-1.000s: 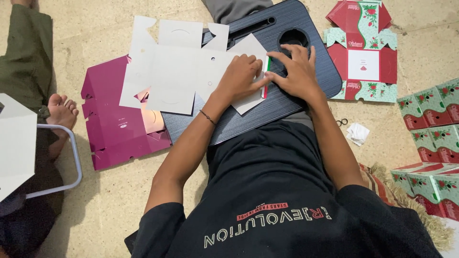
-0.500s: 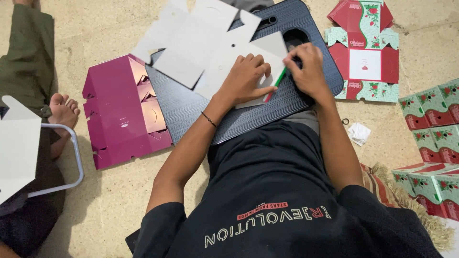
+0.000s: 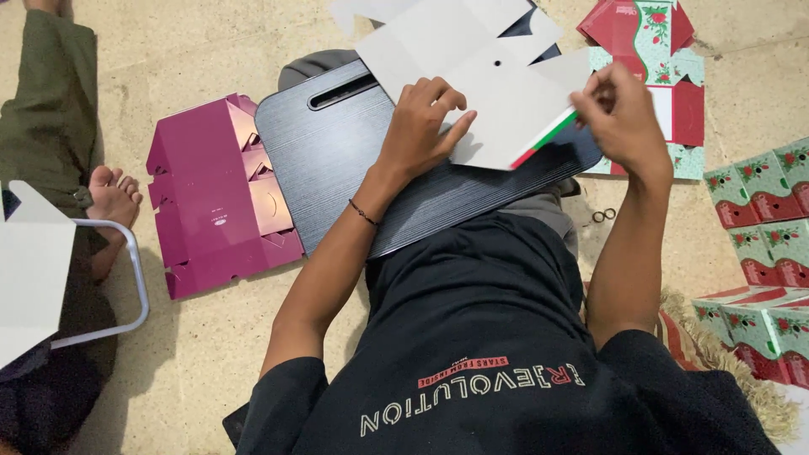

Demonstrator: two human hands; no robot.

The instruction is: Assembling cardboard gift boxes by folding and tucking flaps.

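One white cardboard blank [image 3: 472, 76], one lap desk [image 3: 354, 160], two hair ties [image 3: 603, 215]

White card blank [image 3: 472, 76] on black striped board [image 3: 354, 160]

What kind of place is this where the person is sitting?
Probably a home or small workshop floor where gift boxes get folded. The person sits on the bare tiled floor with a dark lap desk, flat magenta box blanks beside it and finished red-and-green boxes stacked nearby.
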